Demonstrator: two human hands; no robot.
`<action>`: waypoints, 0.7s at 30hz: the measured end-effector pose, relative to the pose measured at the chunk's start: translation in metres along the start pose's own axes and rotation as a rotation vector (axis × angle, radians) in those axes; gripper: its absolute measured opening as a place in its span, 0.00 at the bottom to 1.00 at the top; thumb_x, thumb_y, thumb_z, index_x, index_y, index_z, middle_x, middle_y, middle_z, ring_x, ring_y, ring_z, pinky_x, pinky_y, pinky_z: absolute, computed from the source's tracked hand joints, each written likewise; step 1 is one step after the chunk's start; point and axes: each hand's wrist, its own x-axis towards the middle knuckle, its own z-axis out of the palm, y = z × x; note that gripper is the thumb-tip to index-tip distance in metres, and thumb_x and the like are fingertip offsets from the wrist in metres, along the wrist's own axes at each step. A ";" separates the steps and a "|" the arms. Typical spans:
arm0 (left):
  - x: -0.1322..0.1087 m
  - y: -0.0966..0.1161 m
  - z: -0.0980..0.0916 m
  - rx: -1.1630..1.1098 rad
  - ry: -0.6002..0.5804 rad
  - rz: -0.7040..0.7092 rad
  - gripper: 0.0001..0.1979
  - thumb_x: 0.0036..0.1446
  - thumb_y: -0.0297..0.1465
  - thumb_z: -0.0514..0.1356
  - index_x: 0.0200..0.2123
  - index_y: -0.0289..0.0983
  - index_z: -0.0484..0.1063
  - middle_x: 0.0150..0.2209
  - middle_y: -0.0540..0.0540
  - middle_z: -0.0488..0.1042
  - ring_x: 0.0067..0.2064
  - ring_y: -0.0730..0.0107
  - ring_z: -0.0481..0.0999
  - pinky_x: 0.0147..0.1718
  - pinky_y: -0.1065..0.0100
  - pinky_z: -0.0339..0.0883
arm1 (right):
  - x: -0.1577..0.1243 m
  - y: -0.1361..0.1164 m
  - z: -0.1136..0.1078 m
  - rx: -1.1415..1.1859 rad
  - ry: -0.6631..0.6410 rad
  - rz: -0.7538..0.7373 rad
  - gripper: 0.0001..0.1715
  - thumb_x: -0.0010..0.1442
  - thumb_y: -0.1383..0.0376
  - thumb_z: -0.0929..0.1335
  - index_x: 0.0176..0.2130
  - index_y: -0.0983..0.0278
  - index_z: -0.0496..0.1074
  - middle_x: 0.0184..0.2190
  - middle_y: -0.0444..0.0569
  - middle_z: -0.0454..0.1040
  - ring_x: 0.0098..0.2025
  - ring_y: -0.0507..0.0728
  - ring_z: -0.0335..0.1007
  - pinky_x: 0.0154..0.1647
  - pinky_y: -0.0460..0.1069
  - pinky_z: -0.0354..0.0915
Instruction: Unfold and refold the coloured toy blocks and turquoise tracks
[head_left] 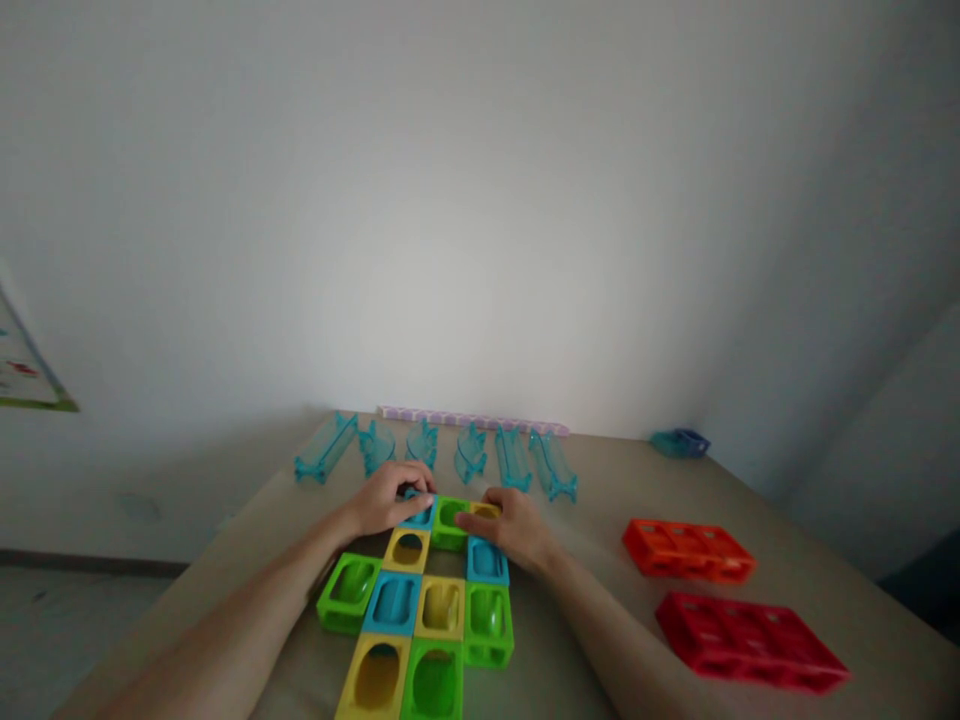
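Note:
Hollow plastic cube blocks in blue, yellow and green lie joined edge to edge on the table in front of me. My left hand [397,497] is closed around the blue block [418,512] at the far left corner, its thumb on the near side. At the far right corner my right hand [514,525] grips the yellow block [486,510]. Its thumb lies across toward the green block [451,517] between the two corners. Nearer to me are a yellow block [407,550], a blue block [487,562] and a green block [351,585] sticking out to the left.
Several clear blue track pieces [512,458] stand in a row at the back of the table [570,620]. Behind them lies a long patterned strip [472,418] by the wall. On the right are an orange block row [686,550], a red block row [750,640] and dark blue pieces [681,443].

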 end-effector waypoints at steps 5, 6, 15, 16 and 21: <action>0.001 0.006 0.000 -0.040 0.087 0.023 0.08 0.54 0.32 0.59 0.25 0.35 0.66 0.36 0.42 0.74 0.39 0.66 0.72 0.38 0.67 0.64 | -0.001 -0.001 -0.001 -0.004 -0.002 -0.008 0.29 0.51 0.41 0.67 0.24 0.65 0.69 0.20 0.42 0.65 0.23 0.50 0.59 0.21 0.44 0.46; 0.001 0.006 0.001 -0.055 0.095 0.023 0.09 0.54 0.32 0.59 0.25 0.35 0.66 0.37 0.42 0.74 0.39 0.66 0.72 0.38 0.67 0.64 | -0.001 -0.001 -0.001 -0.008 0.000 -0.011 0.29 0.51 0.41 0.66 0.25 0.65 0.69 0.21 0.43 0.65 0.24 0.50 0.59 0.21 0.44 0.46; 0.004 0.001 0.000 -0.506 0.403 -0.154 0.11 0.54 0.38 0.60 0.29 0.35 0.70 0.39 0.44 0.76 0.36 0.67 0.74 0.33 0.70 0.65 | -0.003 -0.005 -0.004 -0.013 0.003 -0.009 0.29 0.51 0.41 0.67 0.25 0.64 0.69 0.21 0.42 0.67 0.24 0.50 0.60 0.22 0.45 0.47; 0.006 0.000 0.000 -0.644 0.438 -0.184 0.12 0.54 0.39 0.61 0.31 0.35 0.71 0.38 0.44 0.76 0.35 0.67 0.74 0.32 0.69 0.66 | -0.004 -0.006 -0.004 -0.006 0.002 -0.004 0.28 0.51 0.41 0.67 0.25 0.64 0.69 0.21 0.43 0.67 0.24 0.50 0.61 0.22 0.45 0.48; 0.010 0.003 0.000 -1.148 0.383 -0.256 0.13 0.54 0.40 0.60 0.35 0.35 0.73 0.39 0.42 0.78 0.36 0.60 0.78 0.38 0.57 0.70 | -0.006 -0.011 -0.002 0.040 0.016 0.004 0.25 0.53 0.44 0.67 0.28 0.64 0.71 0.23 0.45 0.71 0.25 0.52 0.64 0.23 0.45 0.50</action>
